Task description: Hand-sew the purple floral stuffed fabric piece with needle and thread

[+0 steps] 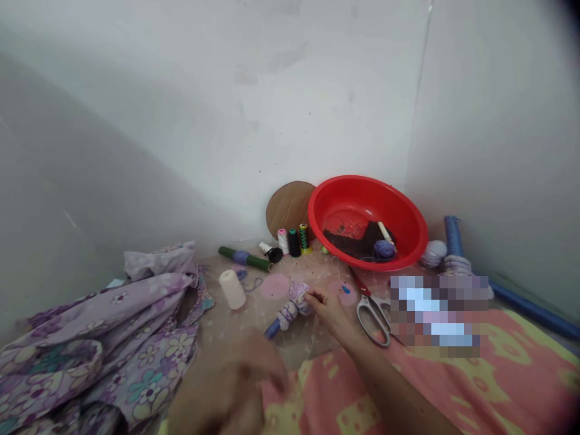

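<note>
Right hand [322, 302] pinches fabric-wrapped blue stick [296, 300]; left hand [235, 374] blurred, near; red basin [319, 238] behind.

A red plastic basin [362, 199] tilts toward the camera near the pale wall [272, 90], holding dark brown material [351, 244] and a purple yarn ball [384, 249], with a brown cardboard disc [290, 205] beside it. Three upright thread spools [294, 243] stand in front of the disc (the middle one black). A purple floral cloth [149, 368] lies rumpled at left, a pink-and-yellow blanket [335, 393] spreads across the foreground, and a whitish ball [434, 254] sits right of the basin.
</note>
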`<state>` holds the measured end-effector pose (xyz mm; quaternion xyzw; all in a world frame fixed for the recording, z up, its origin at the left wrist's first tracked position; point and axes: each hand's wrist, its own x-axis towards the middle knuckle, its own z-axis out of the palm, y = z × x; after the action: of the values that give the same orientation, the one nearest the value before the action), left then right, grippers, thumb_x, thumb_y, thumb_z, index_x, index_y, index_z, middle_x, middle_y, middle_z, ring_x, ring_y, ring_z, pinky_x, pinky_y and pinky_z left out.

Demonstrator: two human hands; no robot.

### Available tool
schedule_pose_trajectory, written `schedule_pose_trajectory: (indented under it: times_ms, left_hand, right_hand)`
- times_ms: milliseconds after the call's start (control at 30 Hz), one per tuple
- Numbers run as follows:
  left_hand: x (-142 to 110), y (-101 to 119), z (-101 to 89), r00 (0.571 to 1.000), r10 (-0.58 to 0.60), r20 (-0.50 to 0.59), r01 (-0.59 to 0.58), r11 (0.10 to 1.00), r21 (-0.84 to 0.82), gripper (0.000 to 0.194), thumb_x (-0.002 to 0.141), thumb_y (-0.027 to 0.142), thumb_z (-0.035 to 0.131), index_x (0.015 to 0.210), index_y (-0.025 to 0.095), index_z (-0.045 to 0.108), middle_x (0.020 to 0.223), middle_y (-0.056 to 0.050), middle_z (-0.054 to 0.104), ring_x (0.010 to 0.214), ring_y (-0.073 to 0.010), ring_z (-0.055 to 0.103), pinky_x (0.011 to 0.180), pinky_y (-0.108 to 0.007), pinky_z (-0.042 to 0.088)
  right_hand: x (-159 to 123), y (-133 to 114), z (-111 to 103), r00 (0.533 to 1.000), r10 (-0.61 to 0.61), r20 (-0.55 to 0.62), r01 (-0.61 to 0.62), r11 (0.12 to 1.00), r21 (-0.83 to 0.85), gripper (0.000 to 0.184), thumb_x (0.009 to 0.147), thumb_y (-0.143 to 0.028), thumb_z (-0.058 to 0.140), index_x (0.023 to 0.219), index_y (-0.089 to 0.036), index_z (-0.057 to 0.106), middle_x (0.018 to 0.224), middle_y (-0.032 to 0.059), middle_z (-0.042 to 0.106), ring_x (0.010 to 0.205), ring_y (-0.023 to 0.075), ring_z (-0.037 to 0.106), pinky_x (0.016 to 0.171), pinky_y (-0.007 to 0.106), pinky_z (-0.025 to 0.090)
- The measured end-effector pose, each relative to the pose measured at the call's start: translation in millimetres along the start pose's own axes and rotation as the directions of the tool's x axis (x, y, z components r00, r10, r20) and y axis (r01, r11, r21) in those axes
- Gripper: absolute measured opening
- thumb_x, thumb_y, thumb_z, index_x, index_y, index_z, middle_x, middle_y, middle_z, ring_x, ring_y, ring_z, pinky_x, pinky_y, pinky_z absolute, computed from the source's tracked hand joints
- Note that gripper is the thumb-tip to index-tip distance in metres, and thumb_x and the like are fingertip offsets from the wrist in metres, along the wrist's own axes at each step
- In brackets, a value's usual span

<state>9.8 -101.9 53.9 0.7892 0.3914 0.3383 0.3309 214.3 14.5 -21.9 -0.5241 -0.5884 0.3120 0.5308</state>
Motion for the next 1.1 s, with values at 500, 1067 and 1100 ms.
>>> schedule_pose_trajectory:
  times_ms: [500,1067,1100]
  left_hand:
    - [95.9,-104.2,17.4,0.96,-0.278,0.038,0.28,0.958,-0.054,0.038,0.069,0.042,0.047,0.093,0.017,0.062,0.096,-0.005,0.062,0.088,-0.0188,0.055,0.081,-0.03,0.04]
    - [95.7,-105.6,18.5,0.95,-0.293,0.111,0.304,0.947,-0.102,0.034,0.066,0.038,0.051,0.084,0.01,0.061,0.063,0.0,0.056,0.055,-0.0094,0.046,0.051,-0.019,0.035]
    - [95.8,-106.7,18.2,0.947,-0.299,0.116,0.312,0.943,-0.117,0.034,0.066,0.038,0.051,0.083,0.01,0.061,0.062,0.0,0.055,0.054,-0.009,0.045,0.05,-0.019,0.034]
  right_hand:
    - [-15.3,15.4,35.3,0.993,0.075,0.092,-0.063,0.99,-0.127,0.02,0.069,-0.028,0.046,0.058,-0.017,0.059,0.054,-0.002,0.053,0.054,0.01,0.045,0.051,0.019,0.031]
    - [-20.7,9.1,29.5,0.987,0.116,0.112,-0.085,0.965,-0.249,0.019,0.068,-0.027,0.046,0.066,-0.02,0.064,0.06,-0.0006,0.059,0.058,0.0119,0.05,0.05,0.02,0.03]
    - [-20.7,10.2,30.1,0.986,0.12,0.117,-0.088,0.966,-0.244,0.02,0.069,-0.027,0.046,0.068,-0.021,0.065,0.062,-0.0004,0.06,0.059,0.012,0.05,0.05,0.02,0.03]
